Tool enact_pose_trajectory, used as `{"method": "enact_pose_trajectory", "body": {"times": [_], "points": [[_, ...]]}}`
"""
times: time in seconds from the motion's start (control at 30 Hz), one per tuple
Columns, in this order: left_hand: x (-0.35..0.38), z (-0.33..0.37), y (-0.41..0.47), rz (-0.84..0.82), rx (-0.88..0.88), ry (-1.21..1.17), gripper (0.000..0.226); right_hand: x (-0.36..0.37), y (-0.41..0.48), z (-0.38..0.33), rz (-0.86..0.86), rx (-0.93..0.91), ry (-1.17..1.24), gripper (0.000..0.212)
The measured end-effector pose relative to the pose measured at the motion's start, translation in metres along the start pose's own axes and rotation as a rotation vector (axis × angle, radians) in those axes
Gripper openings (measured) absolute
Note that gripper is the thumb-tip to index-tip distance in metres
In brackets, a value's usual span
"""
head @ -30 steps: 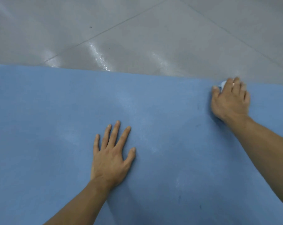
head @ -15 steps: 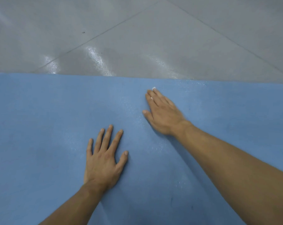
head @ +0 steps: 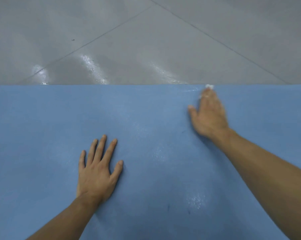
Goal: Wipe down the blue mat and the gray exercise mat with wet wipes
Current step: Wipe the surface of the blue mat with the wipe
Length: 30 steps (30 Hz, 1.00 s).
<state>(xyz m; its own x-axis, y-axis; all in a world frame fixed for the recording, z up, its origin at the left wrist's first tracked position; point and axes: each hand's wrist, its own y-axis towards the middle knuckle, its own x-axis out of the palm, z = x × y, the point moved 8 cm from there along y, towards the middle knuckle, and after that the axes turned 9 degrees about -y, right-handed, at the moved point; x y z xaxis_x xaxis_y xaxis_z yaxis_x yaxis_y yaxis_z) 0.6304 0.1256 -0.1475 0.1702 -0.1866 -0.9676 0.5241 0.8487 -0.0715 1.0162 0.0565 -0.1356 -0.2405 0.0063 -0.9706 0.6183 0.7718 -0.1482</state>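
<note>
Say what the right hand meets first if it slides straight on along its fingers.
The right hand likely meets only the blue mat's far edge, where its wet wipe pokes out; beyond lies gray floor.

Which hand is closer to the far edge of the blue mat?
Right. The right hand reaches the far edge of the blue mat, a wipe under its fingers. The left hand lies flat on the mat, well back from it.

The left hand (head: 98, 172) is showing short nails. The left forearm (head: 65, 220) and right forearm (head: 267, 179) are showing bare. The right hand (head: 209, 116) is appearing blurred.
</note>
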Motion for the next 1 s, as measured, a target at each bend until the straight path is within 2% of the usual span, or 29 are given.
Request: {"method": "enact_pose_trajectory", "body": {"times": [0.17,0.27,0.37,0.57,0.67,0.73,0.9,1.0], "points": [[-0.001,-0.001,-0.001,0.025,0.007,-0.012,0.070,0.020,-0.036,-0.128,-0.160,-0.526,-0.085,0.074],[-0.001,-0.002,-0.001,0.031,0.004,-0.014,0.070,0.024,-0.038,-0.137,-0.173,-0.629,-0.174,0.072],[-0.001,-0.002,-0.001,0.029,0.011,-0.009,0.071,0.016,-0.014,-0.102,-0.106,-0.530,-0.248,0.077],[0.000,-0.001,0.000,0.027,0.015,-0.003,0.071,-0.010,0.038,0.011,-0.020,-0.036,-0.184,0.071],[0.001,-0.001,0.001,0.023,0.018,-0.002,0.071,-0.009,0.043,0.015,-0.043,0.002,-0.063,0.071],[0.000,-0.001,0.000,0.022,0.017,-0.004,0.071,-0.005,0.034,-0.012,-0.072,-0.119,-0.037,0.072],[-0.001,0.000,0.000,0.009,0.010,-0.009,0.070,0.033,-0.061,-0.103,-0.222,-0.673,-0.078,0.083],[0.000,0.000,0.000,0.003,0.004,-0.003,0.070,0.047,-0.121,-0.125,-0.183,-0.946,-0.142,0.072]]}}
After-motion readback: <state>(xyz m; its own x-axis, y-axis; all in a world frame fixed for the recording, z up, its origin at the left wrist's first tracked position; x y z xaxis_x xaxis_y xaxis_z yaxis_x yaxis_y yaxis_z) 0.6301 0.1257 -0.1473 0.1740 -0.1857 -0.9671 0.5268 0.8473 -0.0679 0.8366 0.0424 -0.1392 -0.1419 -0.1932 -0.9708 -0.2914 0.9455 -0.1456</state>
